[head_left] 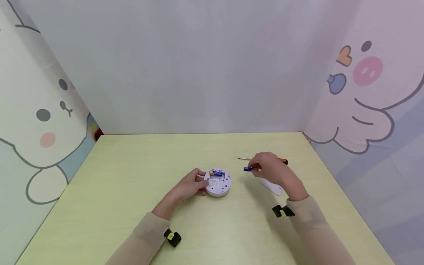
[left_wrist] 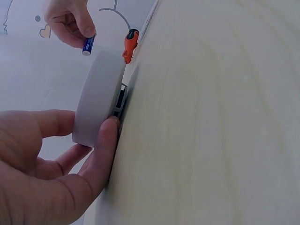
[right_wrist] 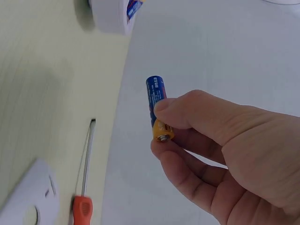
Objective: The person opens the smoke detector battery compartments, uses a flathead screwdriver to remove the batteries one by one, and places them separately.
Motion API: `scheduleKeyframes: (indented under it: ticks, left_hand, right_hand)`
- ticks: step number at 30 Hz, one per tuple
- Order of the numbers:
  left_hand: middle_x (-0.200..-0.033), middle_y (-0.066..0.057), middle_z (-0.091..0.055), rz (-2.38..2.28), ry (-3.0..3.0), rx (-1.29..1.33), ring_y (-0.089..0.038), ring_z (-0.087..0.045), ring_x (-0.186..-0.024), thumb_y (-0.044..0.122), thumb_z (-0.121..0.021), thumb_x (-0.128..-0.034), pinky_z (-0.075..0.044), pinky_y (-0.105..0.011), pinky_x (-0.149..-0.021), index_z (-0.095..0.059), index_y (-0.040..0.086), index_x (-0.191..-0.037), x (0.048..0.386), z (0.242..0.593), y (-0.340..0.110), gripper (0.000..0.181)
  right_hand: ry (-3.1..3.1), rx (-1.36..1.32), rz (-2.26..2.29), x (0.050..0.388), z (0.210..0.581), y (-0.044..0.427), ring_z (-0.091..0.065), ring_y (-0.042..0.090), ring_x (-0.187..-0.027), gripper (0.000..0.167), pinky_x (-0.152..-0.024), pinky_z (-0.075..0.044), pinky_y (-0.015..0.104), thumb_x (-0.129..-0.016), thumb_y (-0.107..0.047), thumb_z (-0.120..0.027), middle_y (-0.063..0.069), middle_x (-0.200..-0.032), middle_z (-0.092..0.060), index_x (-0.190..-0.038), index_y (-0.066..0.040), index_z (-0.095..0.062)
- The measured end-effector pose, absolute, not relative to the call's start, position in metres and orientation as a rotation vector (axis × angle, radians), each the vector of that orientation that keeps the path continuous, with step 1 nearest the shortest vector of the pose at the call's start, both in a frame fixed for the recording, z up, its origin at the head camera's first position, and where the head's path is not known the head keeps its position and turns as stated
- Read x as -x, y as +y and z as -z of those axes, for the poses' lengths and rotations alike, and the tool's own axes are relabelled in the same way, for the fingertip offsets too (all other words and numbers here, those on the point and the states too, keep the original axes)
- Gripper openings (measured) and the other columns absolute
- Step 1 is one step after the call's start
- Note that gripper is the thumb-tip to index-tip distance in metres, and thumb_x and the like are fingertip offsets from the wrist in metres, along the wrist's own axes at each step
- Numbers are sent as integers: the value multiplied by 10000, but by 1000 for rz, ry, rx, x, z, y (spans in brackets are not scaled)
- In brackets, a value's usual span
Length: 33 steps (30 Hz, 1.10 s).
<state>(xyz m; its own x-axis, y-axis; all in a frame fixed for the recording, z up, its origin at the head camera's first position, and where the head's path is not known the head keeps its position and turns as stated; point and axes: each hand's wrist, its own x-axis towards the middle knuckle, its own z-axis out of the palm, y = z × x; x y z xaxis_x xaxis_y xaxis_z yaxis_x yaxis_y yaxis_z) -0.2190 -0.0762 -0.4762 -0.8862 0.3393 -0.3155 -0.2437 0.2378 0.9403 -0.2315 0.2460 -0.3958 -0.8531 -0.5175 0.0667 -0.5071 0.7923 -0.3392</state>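
A round white device (head_left: 221, 189), like a smoke detector, has its battery compartment facing up. Inside that compartment lies a blue and yellow battery (head_left: 217, 173). My left hand (head_left: 191, 183) grips the device's left edge; in the left wrist view its thumb and fingers hold the white casing (left_wrist: 100, 96) from both sides. To the right, above the table, my right hand (head_left: 269, 167) pinches a second battery (right_wrist: 156, 96) between thumb and fingers. Its blue end points toward the device, and the yellow end with the metal nub sits at the fingertips.
A screwdriver with an orange and black handle (head_left: 283, 161) lies behind my right hand. Near that hand on the pale yellow table (head_left: 139, 158) is a white oblong cover (head_left: 272, 187). A light curtain (head_left: 198, 66) hangs along the table's back edge.
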Motion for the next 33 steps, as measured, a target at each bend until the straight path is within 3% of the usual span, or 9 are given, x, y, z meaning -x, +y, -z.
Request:
scheduleKeyframes:
  ticks: [5,13,33]
  left_hand:
    - [-1172,-166,-651,-1699,2058,-91,-218,-711,-904,106,-649,-1055,-652,-361,-816,-543,32,-1353,218,477,-76,324]
    - [-1173,-163,-648,-1696,2064,-84,-219,-711,-908,117,-659,-1052,-653,-369,-816,-546,37,-1348,217,476,-76,327]
    - [-1175,-168,-653,-1702,2057,-93,-213,-710,-897,106,-654,-1050,-652,-360,-813,-540,29,-1357,219,476,-75,337]
  right_hand:
    - [2984,831,542,234,394,287,-642,94,-790,160,-708,-588,310,-879,12,-829,-24,-929,-739,-1019,-61,-809]
    - [3006,713,495,239,406,330,-612,103,-771,142,-703,-551,332,-869,2,-835,-36,-900,-741,-975,-92,-821]
    - [3000,560,490,248,436,352,-635,116,-761,107,-700,-576,329,-873,-10,-844,4,-874,-752,-971,-44,-818]
